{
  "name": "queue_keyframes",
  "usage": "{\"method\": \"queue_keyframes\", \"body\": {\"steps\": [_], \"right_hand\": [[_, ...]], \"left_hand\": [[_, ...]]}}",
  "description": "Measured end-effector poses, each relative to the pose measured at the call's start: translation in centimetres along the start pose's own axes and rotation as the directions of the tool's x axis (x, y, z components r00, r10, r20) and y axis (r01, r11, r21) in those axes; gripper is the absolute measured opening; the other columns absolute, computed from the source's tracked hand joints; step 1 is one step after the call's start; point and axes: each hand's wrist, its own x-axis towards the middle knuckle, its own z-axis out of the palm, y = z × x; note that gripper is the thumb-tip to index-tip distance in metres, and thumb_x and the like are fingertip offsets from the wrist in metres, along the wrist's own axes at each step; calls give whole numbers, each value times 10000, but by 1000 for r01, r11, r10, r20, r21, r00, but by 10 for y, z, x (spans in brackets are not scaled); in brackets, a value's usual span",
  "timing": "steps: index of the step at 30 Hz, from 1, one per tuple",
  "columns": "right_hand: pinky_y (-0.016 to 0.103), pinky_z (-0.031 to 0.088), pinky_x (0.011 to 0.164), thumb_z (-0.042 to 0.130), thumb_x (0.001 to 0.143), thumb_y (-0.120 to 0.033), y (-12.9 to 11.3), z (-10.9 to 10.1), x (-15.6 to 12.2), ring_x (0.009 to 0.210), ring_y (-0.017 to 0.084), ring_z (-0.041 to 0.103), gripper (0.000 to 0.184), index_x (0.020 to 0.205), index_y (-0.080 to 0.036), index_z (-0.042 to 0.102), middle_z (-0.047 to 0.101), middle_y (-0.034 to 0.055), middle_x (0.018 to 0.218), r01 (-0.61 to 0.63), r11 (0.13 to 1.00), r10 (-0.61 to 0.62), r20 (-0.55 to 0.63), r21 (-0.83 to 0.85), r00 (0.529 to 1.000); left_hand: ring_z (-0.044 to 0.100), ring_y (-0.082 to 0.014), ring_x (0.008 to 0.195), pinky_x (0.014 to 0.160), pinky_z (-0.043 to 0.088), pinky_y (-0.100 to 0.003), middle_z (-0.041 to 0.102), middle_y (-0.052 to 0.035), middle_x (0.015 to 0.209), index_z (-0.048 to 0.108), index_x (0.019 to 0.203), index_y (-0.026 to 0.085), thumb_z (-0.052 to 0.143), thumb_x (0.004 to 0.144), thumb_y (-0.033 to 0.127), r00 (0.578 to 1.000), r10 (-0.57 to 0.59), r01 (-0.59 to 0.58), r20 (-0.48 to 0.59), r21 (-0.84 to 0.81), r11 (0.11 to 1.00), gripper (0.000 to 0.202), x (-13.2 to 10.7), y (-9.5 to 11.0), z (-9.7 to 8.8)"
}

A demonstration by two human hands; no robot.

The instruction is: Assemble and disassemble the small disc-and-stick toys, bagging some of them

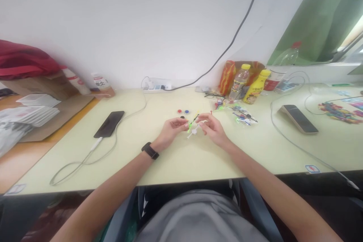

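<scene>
My left hand [172, 131] is closed in a pinch, its thumb and forefinger at a small bright green plastic piece [190, 126]. Opposite it, my right hand [213, 130] has curled fingers drawn together near a thin white plastic piece with a round middle [194, 131]. Whether the right fingertips grip that white piece or another small part is too fine to make out. Between the hands a dark, thin part [195, 118] also shows. Just beyond my left hand lie a red disc [179, 111], a blue disc [186, 112] and a black disc [182, 117].
Bags of small coloured plastic parts [244, 116] lie beyond my right hand, with a yellow bottle [256, 87] and a clear bottle [239, 83] behind. A phone [109, 124] on a cable is at left. A slanted device [299, 119] stands at right.
</scene>
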Motion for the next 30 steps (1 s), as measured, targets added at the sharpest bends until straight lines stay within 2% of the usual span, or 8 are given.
{"method": "queue_keyframes", "body": {"steps": [2, 4, 7, 10, 12, 17, 24, 30], "right_hand": [[294, 518, 580, 659, 939, -495, -3, 2, -1, 681, 121, 566, 428, 1297, -277, 574, 582, 113, 1401, 10, 999, -10, -10, -36, 1000], [309, 548, 619, 670, 931, -488, -5, 2, -3, 721, 132, 585, 550, 1419, -312, 487, 500, 129, 1519, 15, 997, -18, -28, -72, 999], [285, 493, 535, 635, 947, -530, -7, 1, -5, 602, 140, 540, 591, 1453, -300, 438, 721, 85, 1108, -64, 997, 65, 25, -33, 998], [243, 297, 417, 525, 987, -594, -7, -2, -4, 421, 123, 338, 419, 1231, -257, 576, 461, -81, 519, -190, 979, 182, 92, 78, 979], [240, 217, 418, 537, 971, -615, -6, -4, -1, 415, 112, 262, 391, 1090, -249, 603, 319, -105, 480, -205, 970, 199, 57, 131, 978], [245, 220, 456, 640, 920, -607, -6, -8, 4, 467, 105, 281, 371, 978, -242, 615, 341, -88, 531, -151, 982, 158, -48, 113, 986], [269, 299, 498, 585, 956, -531, 9, -17, 7, 517, 139, 398, 295, 947, -237, 609, 420, -63, 576, -98, 968, 75, -107, -229, 991], [343, 456, 721, 544, 917, -244, 34, -36, 11, 773, 217, 592, 159, 1021, -234, 663, 627, 23, 804, -1, 745, -64, -74, -667, 995]], "left_hand": [[723, -202, 884, 915, 600, -401, 784, -90, 976, 807, 956, 161, 939, 705, 337, 1000, -4, 4, 7, -5, 1000, 334, 0, 0, 0], [724, -203, 887, 913, 599, -400, 783, -91, 971, 806, 961, 160, 932, 717, 342, 1000, -6, 6, 17, -10, 1000, 330, 0, 0, 0], [730, -208, 894, 924, 592, -404, 784, -92, 972, 805, 952, 159, 933, 714, 345, 1000, 2, -2, 13, -9, 1000, 328, 0, 0, -1], [733, -213, 889, 927, 587, -413, 784, -90, 962, 801, 940, 159, 936, 706, 347, 1000, 0, 0, -1, -10, 1000, 329, -1, 1, 0], [732, -211, 875, 922, 584, -416, 781, -84, 939, 798, 929, 157, 940, 700, 346, 1000, -4, 4, -10, -15, 1000, 329, -1, 2, 1], [733, -204, 887, 955, 567, -409, 777, -74, 937, 790, 936, 160, 940, 698, 335, 999, -8, 6, -52, -56, 998, 331, 0, 7, 2], [742, -245, 1075, 1083, 515, -397, 769, -104, 1139, 759, 1046, 161, 904, 757, 266, 985, -35, -7, -169, -241, 970, 341, 9, 12, -15], [721, -256, 1150, 1137, 484, -381, 753, -147, 1171, 716, 1095, 119, 824, 838, 208, 950, -97, 9, -297, -284, 959, 292, 17, 18, -35]]}}
